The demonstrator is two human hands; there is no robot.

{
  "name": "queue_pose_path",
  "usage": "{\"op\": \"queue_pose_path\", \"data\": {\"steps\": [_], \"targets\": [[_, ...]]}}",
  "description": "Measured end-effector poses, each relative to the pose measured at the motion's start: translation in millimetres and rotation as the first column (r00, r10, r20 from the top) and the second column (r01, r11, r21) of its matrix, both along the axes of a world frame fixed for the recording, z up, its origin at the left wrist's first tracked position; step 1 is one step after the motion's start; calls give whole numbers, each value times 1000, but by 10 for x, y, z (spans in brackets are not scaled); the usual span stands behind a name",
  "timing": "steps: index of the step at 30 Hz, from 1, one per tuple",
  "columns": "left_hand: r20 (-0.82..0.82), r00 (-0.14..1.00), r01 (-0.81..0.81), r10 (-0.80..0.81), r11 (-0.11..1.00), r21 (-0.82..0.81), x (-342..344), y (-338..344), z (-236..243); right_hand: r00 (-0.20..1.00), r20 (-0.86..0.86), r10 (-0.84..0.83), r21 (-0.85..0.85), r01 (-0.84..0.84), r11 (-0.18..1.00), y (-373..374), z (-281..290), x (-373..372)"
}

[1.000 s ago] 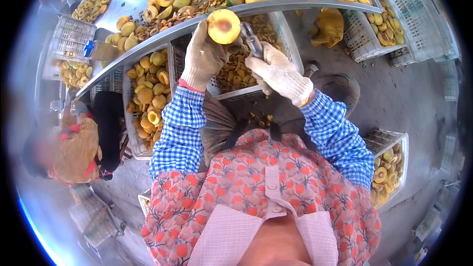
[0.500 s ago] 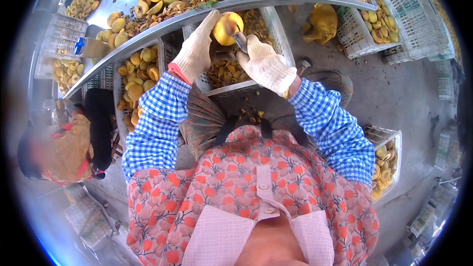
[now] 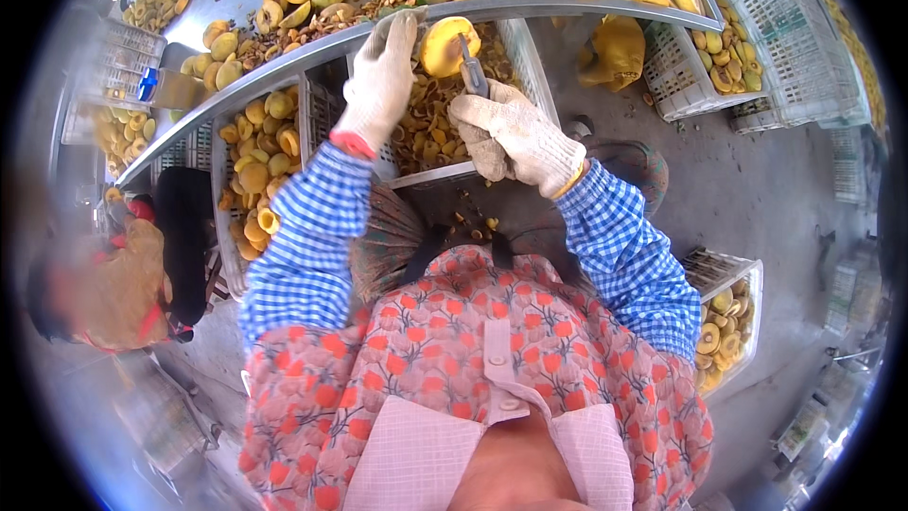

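Head view: halved, round yellow fruit [image 3: 440, 49], clamped in white knit-gloved left hand [image 3: 380, 85], the nearer grip; up-left of white knit-gloved right hand [image 3: 520, 137], closed round slim grey tool [image 3: 475, 78], long axis slanting up to the cut face. Silver metal tabletop [image 3: 549, 6] just beyond; slatted white plastic crate [image 3: 437, 173] below; grey floor [image 3: 724, 180].

Gloved hands [image 3: 381, 83] with yellow fruit [image 3: 440, 49] and metal tool [image 3: 475, 76] above a filled crate [image 3: 527, 66].

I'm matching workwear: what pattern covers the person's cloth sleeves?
The cloth sleeves are blue-and-white checked, clearest in the head view.
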State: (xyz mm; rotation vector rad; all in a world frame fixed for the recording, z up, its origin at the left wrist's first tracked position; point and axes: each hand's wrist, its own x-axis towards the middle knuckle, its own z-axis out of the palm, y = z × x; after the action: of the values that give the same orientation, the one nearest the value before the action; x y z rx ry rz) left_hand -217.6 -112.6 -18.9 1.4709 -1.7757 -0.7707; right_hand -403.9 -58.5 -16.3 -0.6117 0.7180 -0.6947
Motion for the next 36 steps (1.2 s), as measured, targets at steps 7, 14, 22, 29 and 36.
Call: {"op": "queue_pose_path", "data": {"steps": [7,14,22,29,36], "targets": [[-641,665,-283,383,924,258,-457,95,80,996,-68,53,45,-50,998,58,34,99],[-351,799,-463,488,872,160,-462,46,68,977,-165,135,-44,-144,989,90,1,139],[-302,871,-323,387,915,242,-327,-54,-22,961,172,215,195,-248,949,40,-41,11],[-588,711,-138,385,897,420,-334,-6,5,777,608,166,294,-415,861,14,-264,18],[-369,761,-385,533,830,405,92,79,-143,880,426,210,129,-289,949,41,-391,-2]]}}
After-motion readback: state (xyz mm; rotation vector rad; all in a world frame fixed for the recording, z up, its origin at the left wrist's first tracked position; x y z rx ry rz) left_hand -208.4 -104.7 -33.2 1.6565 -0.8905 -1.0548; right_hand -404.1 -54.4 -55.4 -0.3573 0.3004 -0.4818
